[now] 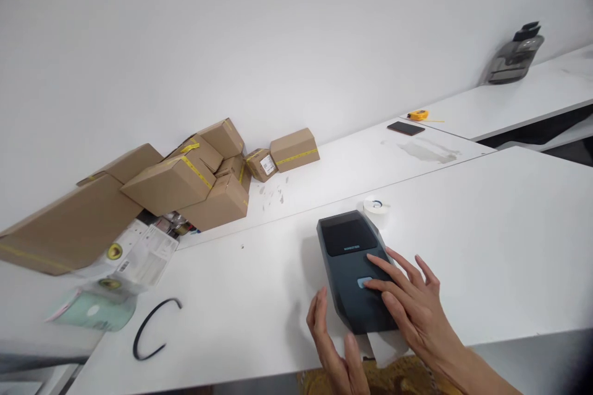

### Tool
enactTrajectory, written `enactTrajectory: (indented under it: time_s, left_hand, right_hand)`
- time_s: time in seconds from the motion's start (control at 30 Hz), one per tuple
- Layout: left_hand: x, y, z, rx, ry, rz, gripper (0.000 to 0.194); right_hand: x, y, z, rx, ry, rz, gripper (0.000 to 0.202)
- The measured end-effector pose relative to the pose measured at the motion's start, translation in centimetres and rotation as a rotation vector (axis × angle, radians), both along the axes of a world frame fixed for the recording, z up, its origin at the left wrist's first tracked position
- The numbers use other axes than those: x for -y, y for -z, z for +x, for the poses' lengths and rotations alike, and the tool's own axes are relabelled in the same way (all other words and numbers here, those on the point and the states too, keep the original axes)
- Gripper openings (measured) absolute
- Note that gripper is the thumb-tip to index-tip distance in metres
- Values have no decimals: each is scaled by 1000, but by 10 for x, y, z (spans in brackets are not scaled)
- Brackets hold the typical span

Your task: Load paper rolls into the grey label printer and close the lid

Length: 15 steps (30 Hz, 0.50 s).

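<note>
A dark grey label printer lies on the white table near its front edge, with a black window on its far half and a light blue button. My right hand rests over it with fingers spread, one fingertip on the button. Beside the printer's near left corner is my left hand, fingers apart and holding nothing; whether it touches the casing I cannot tell. A white paper strip hangs from the printer's near end. Just behind the printer sits a roll of white labels.
Several cardboard boxes are piled against the wall at left, above a clear plastic package. A black headband lies at front left. Toward the back right are a phone, a yellow tape measure and a grey bottle.
</note>
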State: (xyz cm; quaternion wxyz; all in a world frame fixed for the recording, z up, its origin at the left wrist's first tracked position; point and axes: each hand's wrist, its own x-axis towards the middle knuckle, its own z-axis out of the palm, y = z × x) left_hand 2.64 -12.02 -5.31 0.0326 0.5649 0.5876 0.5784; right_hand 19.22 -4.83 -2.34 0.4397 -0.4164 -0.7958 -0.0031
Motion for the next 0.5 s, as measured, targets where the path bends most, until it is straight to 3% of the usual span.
enactTrajectory:
  time_s: [0.17,0.37,0.5]
  left_hand:
    - [-3,-3,7,52,69,-80,52]
    - [-3,-4,7,156,88,-88,49]
    - [-13,-28,2,252,118,-81,46]
  right_hand:
    - [5,7,4,-38,-26,-58,32]
    - [22,26,14,-300,35,-227,49]
    - [8,12,11,-413,-23,-291,55]
